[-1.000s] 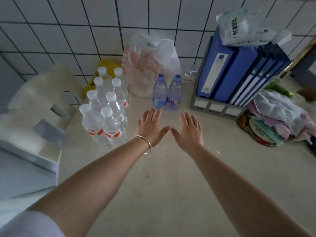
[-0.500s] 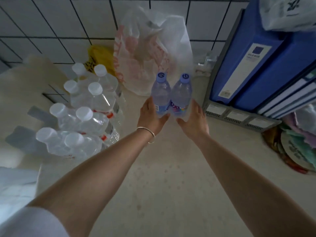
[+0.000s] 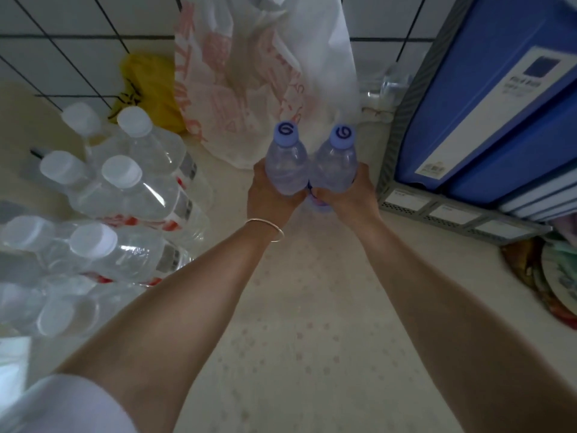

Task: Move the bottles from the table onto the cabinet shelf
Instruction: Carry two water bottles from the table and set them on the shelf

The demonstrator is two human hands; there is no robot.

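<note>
Both forearms reach forward over the pale speckled table (image 3: 306, 354), converging toward its back, the left wrist wearing a thin bangle (image 3: 268, 228). The left hand (image 3: 271, 198) curls round the left bottle (image 3: 285, 165) and the right hand (image 3: 349, 195) curls round the right bottle (image 3: 337, 165); the two blue-capped bottles stand upright, side by side and touching, each cap marked with a looping symbol. Whether their bases rest on the table cannot be told, as the hands cover them. To the left, near the left forearm, a pack of clear water bottles (image 3: 125, 195) with white caps and red labels crowds that side of the table. To the right, a grey file holder (image 3: 443, 210) with blue binders (image 3: 487, 104) stands just beside the right hand, and a stack of patterned plates (image 3: 555, 282) lies at the right edge. Directly behind the held bottles a white plastic bag (image 3: 265, 73) with red print leans against the tiled wall (image 3: 62, 42), with a yellow bag (image 3: 150, 85) to its left. Open tabletop lies between the forearms, back toward the person.
</note>
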